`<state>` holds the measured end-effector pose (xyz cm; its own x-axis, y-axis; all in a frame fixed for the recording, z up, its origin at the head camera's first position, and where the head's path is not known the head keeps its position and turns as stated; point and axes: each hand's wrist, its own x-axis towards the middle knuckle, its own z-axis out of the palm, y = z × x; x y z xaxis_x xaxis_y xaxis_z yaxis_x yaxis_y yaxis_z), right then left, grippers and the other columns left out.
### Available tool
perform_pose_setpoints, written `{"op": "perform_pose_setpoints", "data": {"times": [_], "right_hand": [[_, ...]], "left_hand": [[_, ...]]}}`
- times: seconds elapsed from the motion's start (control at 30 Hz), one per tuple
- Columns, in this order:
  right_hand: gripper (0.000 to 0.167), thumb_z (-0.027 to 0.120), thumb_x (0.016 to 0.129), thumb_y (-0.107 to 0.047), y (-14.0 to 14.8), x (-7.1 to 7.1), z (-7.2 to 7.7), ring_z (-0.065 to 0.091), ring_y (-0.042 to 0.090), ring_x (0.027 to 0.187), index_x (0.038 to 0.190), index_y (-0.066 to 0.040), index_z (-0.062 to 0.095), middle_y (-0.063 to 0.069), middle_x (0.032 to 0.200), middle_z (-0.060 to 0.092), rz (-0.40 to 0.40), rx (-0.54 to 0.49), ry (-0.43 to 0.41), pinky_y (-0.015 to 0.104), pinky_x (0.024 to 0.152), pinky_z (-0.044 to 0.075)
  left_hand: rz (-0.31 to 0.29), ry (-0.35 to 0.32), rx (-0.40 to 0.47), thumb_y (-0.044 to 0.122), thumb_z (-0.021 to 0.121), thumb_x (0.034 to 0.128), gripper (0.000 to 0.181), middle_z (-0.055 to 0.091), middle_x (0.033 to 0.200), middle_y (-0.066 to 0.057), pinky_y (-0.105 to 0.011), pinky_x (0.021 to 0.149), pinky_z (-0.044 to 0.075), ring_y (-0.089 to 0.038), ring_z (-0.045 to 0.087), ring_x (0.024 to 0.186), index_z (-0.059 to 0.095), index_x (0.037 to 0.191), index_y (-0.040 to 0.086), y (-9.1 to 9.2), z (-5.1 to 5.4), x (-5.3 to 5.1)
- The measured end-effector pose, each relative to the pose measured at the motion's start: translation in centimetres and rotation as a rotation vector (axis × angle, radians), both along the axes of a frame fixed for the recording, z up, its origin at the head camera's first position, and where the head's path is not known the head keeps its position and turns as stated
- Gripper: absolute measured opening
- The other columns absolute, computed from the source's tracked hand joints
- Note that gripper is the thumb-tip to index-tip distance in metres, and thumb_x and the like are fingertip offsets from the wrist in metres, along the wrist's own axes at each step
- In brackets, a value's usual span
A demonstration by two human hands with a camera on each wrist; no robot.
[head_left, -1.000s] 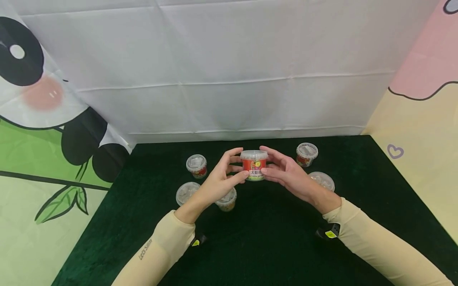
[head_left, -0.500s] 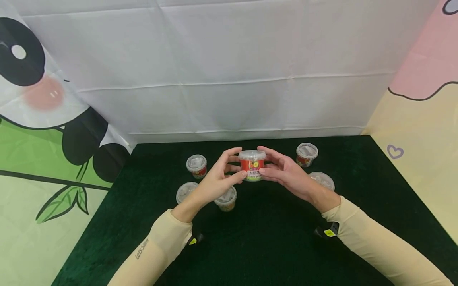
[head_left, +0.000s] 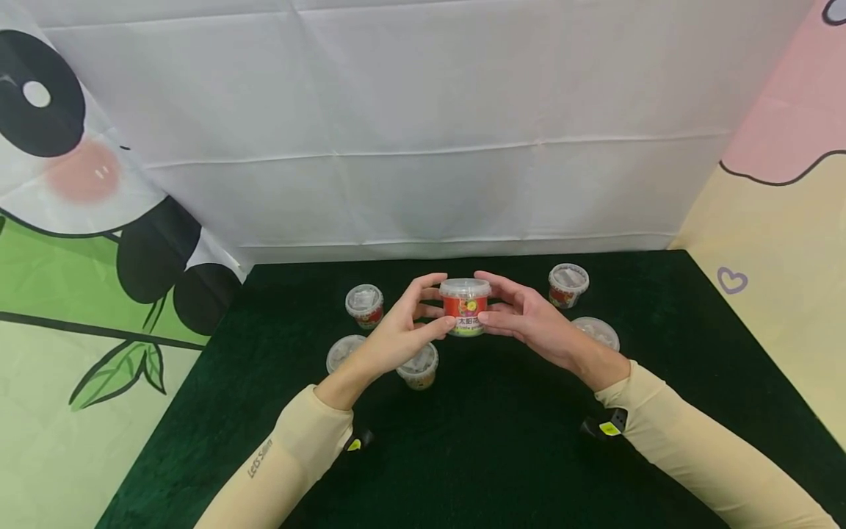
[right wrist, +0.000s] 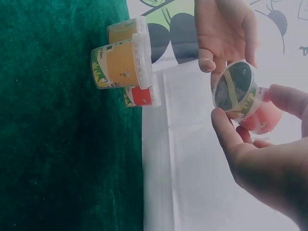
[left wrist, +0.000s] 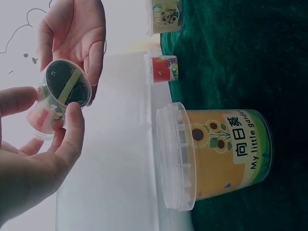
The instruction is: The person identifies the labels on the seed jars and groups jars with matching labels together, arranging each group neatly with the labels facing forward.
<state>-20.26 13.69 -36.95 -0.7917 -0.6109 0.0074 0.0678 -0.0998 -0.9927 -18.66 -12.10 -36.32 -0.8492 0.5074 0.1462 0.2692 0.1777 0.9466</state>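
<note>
Between both hands, a small clear-lidded plastic tub (head_left: 465, 300) with a red label is held upright above the table. My left hand (head_left: 396, 332) grips its left side, thumb at the front and fingers behind. From the other side my right hand (head_left: 535, 327) holds it the same way. Both wrist views show the raised underside of the tub (left wrist: 69, 85), dark with a pale green strip across it. A tub with an orange sunflower label (left wrist: 224, 149) stands close under the left hand; in the head view that tub (head_left: 419, 367) is partly behind the left wrist.
On the dark green cloth (head_left: 489, 455) stand a red-labelled tub (head_left: 364, 305) and a lidded tub (head_left: 344, 351) at left. Another red-labelled tub (head_left: 568, 285) and a tub (head_left: 598, 332) partly behind the right wrist stand at right. A white curtain (head_left: 423, 147) hangs behind.
Both hands have shifted slightly to the left with the red tub between them, mostly in the first half second. Their hold looks the same, and the other tubs stay put.
</note>
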Motion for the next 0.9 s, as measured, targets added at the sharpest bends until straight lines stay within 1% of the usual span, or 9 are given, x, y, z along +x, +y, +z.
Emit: {"op": "perform_pose_setpoints", "data": {"times": [0.2,0.4,0.57,0.8,0.9], "right_hand": [[0.070,0.057,0.102,-0.008,0.0,-0.3,-0.1,0.050,0.029,0.130,0.162,-0.013,0.021,0.017,0.153,0.032,0.010,0.021,-0.008,0.033,0.103,0.048],[0.072,0.058,0.101,-0.007,0.0,-0.6,0.0,0.052,0.029,0.129,0.162,-0.009,0.018,0.020,0.153,0.034,0.059,0.046,-0.036,0.035,0.105,0.047],[0.072,0.057,0.102,-0.006,0.1,-0.8,0.0,0.052,0.029,0.130,0.162,-0.008,0.017,0.020,0.152,0.035,0.085,0.061,-0.055,0.036,0.106,0.046],[0.074,0.059,0.099,-0.007,0.0,-0.8,0.2,0.049,0.031,0.132,0.161,-0.009,0.019,0.020,0.151,0.035,0.094,0.084,-0.077,0.037,0.106,0.046],[0.074,0.060,0.099,-0.007,-0.1,-0.8,0.2,0.049,0.032,0.133,0.161,-0.009,0.020,0.020,0.151,0.036,0.097,0.101,-0.084,0.038,0.106,0.046]], "left_hand": [[-0.017,-0.014,-0.029,0.014,0.061,0.1024,0.062,0.038,0.146,-0.015,-0.041,0.091,0.056,-0.032,0.055,0.121,0.028,0.155,0.020,-0.3,-0.1,-0.3],[-0.052,-0.036,-0.087,0.013,0.062,0.1020,0.062,0.038,0.145,-0.015,-0.041,0.093,0.055,-0.033,0.054,0.121,0.029,0.154,0.019,-0.8,0.3,-0.6],[-0.074,-0.061,-0.112,0.014,0.062,0.1016,0.063,0.037,0.146,-0.014,-0.042,0.093,0.055,-0.033,0.054,0.122,0.029,0.155,0.020,-1.0,0.5,-0.6],[-0.115,-0.037,-0.175,0.016,0.065,0.1009,0.062,0.042,0.145,-0.012,-0.041,0.092,0.055,-0.030,0.058,0.118,0.032,0.154,0.018,-1.5,0.7,-1.2],[-0.134,-0.040,-0.208,0.020,0.065,0.1010,0.062,0.044,0.143,-0.010,-0.041,0.092,0.054,-0.027,0.059,0.118,0.033,0.153,0.017,-1.8,0.7,-1.5]]}}
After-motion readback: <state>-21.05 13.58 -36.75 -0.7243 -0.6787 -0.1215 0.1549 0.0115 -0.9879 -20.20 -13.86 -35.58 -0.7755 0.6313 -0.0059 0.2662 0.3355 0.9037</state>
